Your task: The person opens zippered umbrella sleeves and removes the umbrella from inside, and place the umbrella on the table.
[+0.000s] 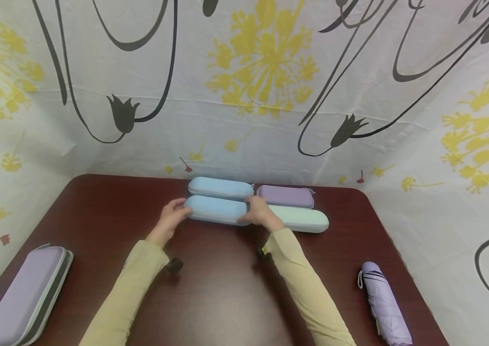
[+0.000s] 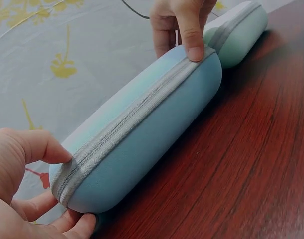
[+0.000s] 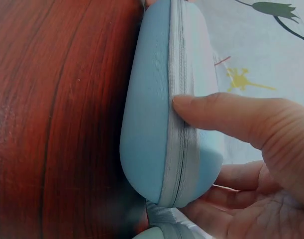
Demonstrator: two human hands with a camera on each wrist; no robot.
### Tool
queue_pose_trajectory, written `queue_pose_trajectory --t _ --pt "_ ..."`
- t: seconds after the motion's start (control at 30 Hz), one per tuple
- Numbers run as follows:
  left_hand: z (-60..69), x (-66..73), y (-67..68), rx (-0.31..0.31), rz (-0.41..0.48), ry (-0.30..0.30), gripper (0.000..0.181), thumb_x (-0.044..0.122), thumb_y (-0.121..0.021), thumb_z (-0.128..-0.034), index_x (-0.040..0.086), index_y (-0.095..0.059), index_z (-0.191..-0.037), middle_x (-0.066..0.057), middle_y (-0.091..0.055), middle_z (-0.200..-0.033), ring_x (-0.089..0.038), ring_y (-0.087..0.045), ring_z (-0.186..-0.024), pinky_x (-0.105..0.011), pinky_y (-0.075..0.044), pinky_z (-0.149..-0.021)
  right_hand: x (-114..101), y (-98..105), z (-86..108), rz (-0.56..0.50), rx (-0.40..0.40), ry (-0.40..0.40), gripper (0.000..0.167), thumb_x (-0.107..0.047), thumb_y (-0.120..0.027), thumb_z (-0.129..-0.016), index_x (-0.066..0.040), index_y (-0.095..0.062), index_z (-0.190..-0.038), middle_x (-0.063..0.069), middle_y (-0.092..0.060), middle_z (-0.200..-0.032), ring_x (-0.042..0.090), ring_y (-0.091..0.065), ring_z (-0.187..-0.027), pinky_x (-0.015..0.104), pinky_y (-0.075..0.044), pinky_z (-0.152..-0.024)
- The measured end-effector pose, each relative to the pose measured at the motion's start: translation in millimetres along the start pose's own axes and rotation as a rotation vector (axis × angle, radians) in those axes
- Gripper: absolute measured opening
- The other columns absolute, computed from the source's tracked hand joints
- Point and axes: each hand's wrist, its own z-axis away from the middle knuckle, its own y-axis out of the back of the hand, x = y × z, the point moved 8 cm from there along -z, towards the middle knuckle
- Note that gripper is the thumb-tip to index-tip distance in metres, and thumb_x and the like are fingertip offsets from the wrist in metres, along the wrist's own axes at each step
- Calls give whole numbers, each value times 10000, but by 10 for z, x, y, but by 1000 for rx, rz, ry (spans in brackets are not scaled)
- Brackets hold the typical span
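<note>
A light blue zippered case lies lengthwise across the back of the table, its grey zipper facing the person. My left hand holds its left end, with thumb and fingertips against the rounded tip. At the other end my right hand grips the case, the thumb on the zipper band and the fingers behind it. Directly behind lies a second blue case. A pale green case sits just right of the held one, partly covered by the right hand.
Behind the green case is a purple case. A larger lilac case lies at the table's left edge, and a folded lilac umbrella lies on the right. A patterned cloth hangs along the table's back edge.
</note>
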Motion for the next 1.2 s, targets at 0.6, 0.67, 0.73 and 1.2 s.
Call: queue_pose_trajectory --t 0.6,0.67,0.73,1.2 --pt "326 -127 213 -65 -93 -34 601 93 -612 -841 -50 -349 -1362 -267 -421 -1340 -339 -429 -1200 -437 -339 -1034 -132 -166 286 -81 13 81 649 -207 -825 -643 85 -581 -1169 213 -584 -1125 313 -544 -1061 390 -442 -918" --pt "371 -140 216 -64 -102 -49 595 94 -621 -829 -52 -365 -1345 -264 -436 -1323 -328 -437 -1178 -429 -346 -1022 -149 -165 336 -81 29 99 647 -207 -825 -636 86 -584 -1160 213 -585 -1111 313 -554 -1035 394 -447 -907" --pt "414 -160 222 -63 -106 -58 588 89 -635 -817 -52 -381 -1328 -258 -451 -1306 -314 -452 -1157 -413 -359 -1005 -157 -172 385 -88 36 103 655 -207 -827 -629 87 -583 -1160 208 -583 -1110 309 -555 -1028 396 -448 -906" --pt "746 -234 226 -122 -252 -151 602 71 -711 -783 -24 -435 -1310 -233 -494 -1247 -334 -542 -1088 -373 -487 -850 -249 -221 781 -126 86 155 635 -160 -828 -608 72 -574 -1141 160 -555 -1085 273 -556 -947 394 -487 -841"
